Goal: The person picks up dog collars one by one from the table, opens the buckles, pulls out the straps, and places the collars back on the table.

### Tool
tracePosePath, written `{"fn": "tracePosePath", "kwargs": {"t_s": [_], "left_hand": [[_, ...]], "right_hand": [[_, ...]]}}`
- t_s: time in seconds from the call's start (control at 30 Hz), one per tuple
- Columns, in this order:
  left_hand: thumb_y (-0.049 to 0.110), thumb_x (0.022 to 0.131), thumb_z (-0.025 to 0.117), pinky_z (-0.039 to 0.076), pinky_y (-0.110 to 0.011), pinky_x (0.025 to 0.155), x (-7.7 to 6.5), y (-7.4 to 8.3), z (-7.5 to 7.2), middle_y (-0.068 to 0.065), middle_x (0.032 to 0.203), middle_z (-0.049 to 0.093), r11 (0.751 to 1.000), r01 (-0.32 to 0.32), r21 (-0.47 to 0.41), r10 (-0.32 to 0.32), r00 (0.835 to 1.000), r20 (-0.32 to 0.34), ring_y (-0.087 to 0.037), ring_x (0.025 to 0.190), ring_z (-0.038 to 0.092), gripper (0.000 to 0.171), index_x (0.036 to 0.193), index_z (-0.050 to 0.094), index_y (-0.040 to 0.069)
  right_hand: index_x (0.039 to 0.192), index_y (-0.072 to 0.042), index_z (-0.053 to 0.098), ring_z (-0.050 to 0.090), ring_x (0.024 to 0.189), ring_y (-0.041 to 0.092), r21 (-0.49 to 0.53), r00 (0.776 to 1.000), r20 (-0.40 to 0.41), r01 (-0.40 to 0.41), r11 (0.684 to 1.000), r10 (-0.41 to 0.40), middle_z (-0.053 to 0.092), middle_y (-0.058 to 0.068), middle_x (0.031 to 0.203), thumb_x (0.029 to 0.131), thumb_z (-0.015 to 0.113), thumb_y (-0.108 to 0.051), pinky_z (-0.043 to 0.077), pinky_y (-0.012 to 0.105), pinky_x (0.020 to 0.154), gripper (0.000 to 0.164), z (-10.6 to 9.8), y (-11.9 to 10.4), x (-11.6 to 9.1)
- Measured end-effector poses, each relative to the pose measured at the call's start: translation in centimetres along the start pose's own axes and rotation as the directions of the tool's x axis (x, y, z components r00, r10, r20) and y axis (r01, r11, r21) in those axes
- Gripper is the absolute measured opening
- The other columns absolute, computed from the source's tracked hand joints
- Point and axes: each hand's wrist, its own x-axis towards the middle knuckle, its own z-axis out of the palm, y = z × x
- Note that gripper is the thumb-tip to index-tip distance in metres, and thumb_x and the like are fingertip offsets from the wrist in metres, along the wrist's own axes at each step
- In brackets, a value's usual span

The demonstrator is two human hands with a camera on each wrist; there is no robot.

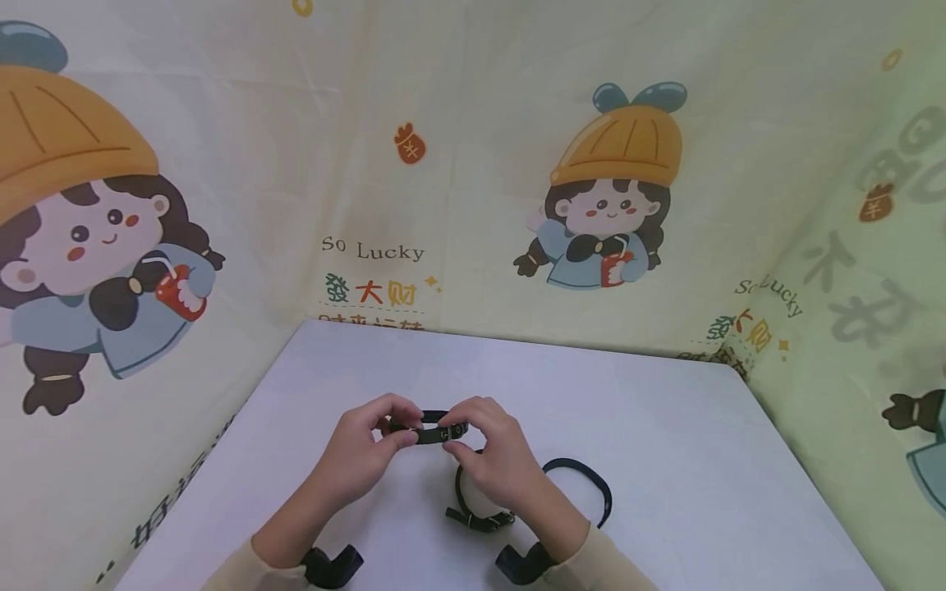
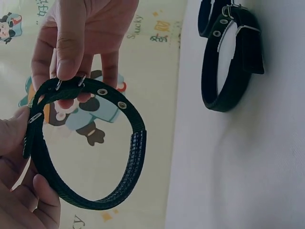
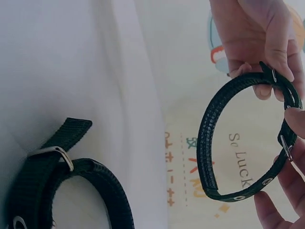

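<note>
Both hands hold a dark pet collar (image 1: 431, 437) above the table. Its loop is closed, with metal eyelets and a padded lining seen in the left wrist view. My left hand (image 1: 362, 453) pinches it between thumb and fingers, near the metal keeper (image 3: 273, 75) and the strap's tip. On the opposite side my right hand (image 1: 497, 454) pinches it by the buckle (image 3: 286, 146). A second collar (image 2: 228, 98), with a buckle and eyelets, stands looped on the table below my right hand. Beside it lies another dark loop (image 1: 591, 474), partly hidden by the right forearm.
A white table (image 1: 665, 427) lies under the hands. Printed cloth (image 1: 480, 205) hangs behind it and at both sides. Black camera mounts (image 1: 336, 566) sit at the wrists, low in the head view.
</note>
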Motion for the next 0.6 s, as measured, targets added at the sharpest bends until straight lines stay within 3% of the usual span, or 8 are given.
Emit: {"fn": "tracePosePath", "kwargs": {"t_s": [0.27, 0.43, 0.6], "left_hand": [[0.005, 0.094, 0.082, 0.054, -0.028, 0.079, 0.5, 0.3, 0.4, 0.007, 0.099, 0.074, 1.0, 0.003, -0.03, -0.003, 1.0, -0.022, -0.024, 0.093, 0.064, 0.028, 0.108, 0.076, 0.027], [0.008, 0.094, 0.083, 0.056, -0.028, 0.079, 0.8, 0.4, 0.6, 0.011, 0.101, 0.076, 0.998, -0.052, -0.042, 0.05, 0.998, -0.044, -0.019, 0.094, 0.068, 0.026, 0.11, 0.075, 0.026], [0.012, 0.092, 0.085, 0.054, -0.03, 0.084, 0.8, 0.6, 0.8, 0.015, 0.102, 0.076, 0.993, -0.114, -0.017, 0.113, 0.992, -0.058, -0.013, 0.1, 0.069, 0.025, 0.11, 0.075, 0.027]], "right_hand": [[0.114, -0.02, 0.076, 0.067, 0.11, 0.01, -0.05, 1.0, -0.027, 0.005, 0.999, -0.007, 0.075, -0.009, 0.114, 0.088, 0.088, -0.004, 0.06, 0.033, 0.094, 0.033, -0.6, -0.3, 0.3], [0.114, -0.019, 0.076, 0.068, 0.104, 0.01, -0.059, 0.999, -0.043, -0.017, 0.998, 0.014, 0.076, -0.009, 0.111, 0.089, 0.087, -0.004, 0.061, 0.03, 0.09, 0.031, -0.9, -0.4, 0.4], [0.114, -0.02, 0.076, 0.069, 0.107, 0.01, -0.028, 0.996, -0.048, -0.075, 0.997, 0.074, 0.075, -0.009, 0.112, 0.091, 0.085, -0.003, 0.063, 0.033, 0.093, 0.03, -1.3, -0.5, 0.5]]}}
